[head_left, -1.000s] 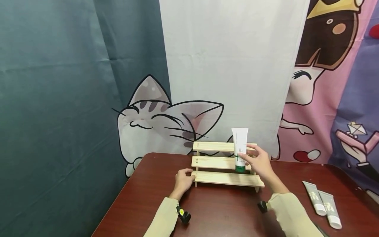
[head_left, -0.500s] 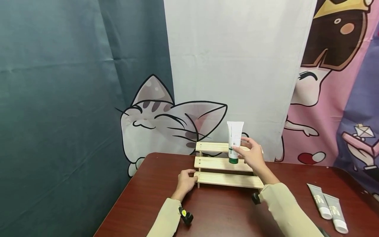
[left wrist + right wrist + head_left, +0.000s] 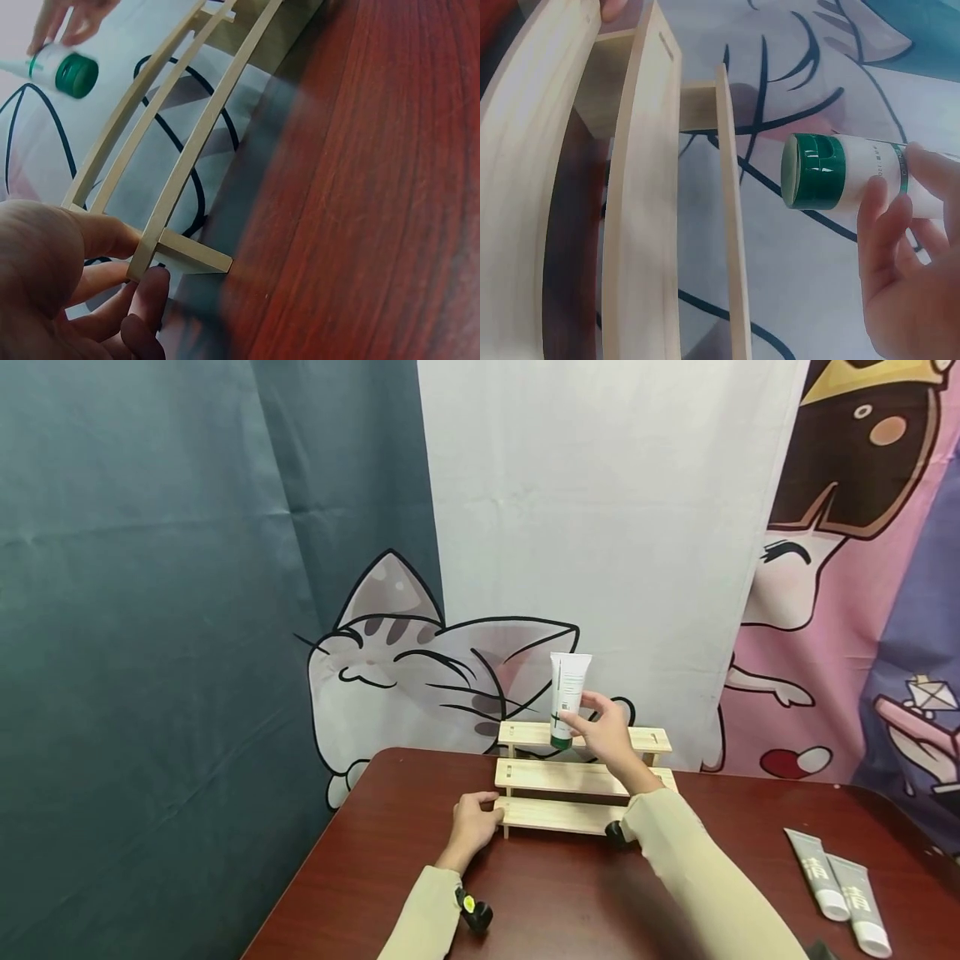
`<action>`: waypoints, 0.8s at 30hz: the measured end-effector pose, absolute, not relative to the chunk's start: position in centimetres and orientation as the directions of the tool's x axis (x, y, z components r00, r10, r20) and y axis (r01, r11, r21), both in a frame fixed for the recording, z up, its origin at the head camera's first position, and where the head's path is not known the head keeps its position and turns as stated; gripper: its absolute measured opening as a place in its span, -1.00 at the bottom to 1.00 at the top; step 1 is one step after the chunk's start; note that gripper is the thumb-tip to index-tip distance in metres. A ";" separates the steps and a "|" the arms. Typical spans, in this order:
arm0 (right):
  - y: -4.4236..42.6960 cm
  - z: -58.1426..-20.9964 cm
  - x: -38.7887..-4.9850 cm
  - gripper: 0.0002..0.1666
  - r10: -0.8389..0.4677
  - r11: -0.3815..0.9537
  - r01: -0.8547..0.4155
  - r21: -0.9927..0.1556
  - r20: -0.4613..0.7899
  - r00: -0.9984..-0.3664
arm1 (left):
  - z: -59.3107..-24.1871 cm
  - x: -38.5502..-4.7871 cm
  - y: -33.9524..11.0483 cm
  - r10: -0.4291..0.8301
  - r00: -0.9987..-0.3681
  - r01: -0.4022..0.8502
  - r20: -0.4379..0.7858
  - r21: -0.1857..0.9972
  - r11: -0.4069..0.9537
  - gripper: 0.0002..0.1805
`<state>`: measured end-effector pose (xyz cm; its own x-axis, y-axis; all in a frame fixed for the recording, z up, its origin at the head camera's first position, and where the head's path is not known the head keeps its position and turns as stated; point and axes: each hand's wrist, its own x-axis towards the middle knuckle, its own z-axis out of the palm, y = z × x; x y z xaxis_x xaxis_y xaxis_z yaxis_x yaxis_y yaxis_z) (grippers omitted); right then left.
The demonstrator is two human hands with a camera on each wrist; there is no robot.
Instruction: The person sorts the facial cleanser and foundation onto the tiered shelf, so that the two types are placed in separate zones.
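Observation:
My right hand (image 3: 609,737) holds a white squeeze tube (image 3: 570,685) upright, its green cap (image 3: 815,171) pointing down, in front of the top tier of a three-tier wooden rack (image 3: 558,814). In the right wrist view the cap is apart from the rack's boards, with fingers and thumb round the tube's lower part. At the rack's front left corner, my left hand (image 3: 474,822) pinches the end of the lowest board, as the left wrist view shows with its fingers (image 3: 112,236) on that board.
Two grey tubes with white caps, a left one (image 3: 817,872) and a right one (image 3: 859,906), lie on the reddish-brown table (image 3: 555,902) at the right. A printed curtain (image 3: 615,527) hangs behind the table's back edge.
My right hand has carried the white tube left and upward, from before the middle tier to before the top tier. The left hand keeps its grip on the rack. The view has shifted slightly.

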<state>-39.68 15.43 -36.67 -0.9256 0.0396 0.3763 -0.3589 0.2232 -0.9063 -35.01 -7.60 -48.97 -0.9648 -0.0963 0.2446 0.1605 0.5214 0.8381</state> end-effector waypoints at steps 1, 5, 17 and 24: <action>15.2 -36.7 -39.9 -0.38 0.038 0.219 -0.361 -0.907 0.377 -0.925 | -48.9 -35.0 -7.6 -0.095 -0.964 0.163 0.246 0.839 0.520 -0.66; 14.0 -37.0 -41.0 -0.39 0.047 0.212 -0.354 -0.911 0.371 -0.927 | -48.9 -34.9 -7.6 -0.093 -0.965 0.161 0.244 0.836 0.524 -0.67; 11.5 -37.3 -43.0 -0.46 0.102 0.260 -0.337 -0.905 0.373 -0.922 | -49.0 -35.2 -7.6 -0.082 -0.971 0.149 0.223 0.841 0.519 -0.67; 11.2 -37.7 -43.2 -0.47 0.063 0.300 -0.341 -0.891 0.376 -0.925 | -49.3 -35.2 -7.3 -0.100 -0.970 0.139 0.221 0.843 0.520 -0.67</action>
<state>-43.16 11.24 -37.70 -0.9246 0.0632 0.3756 -0.3414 0.2999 -0.8908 -35.15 -7.34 -49.29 -0.9701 -0.0999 0.2212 0.1386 0.5199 0.8429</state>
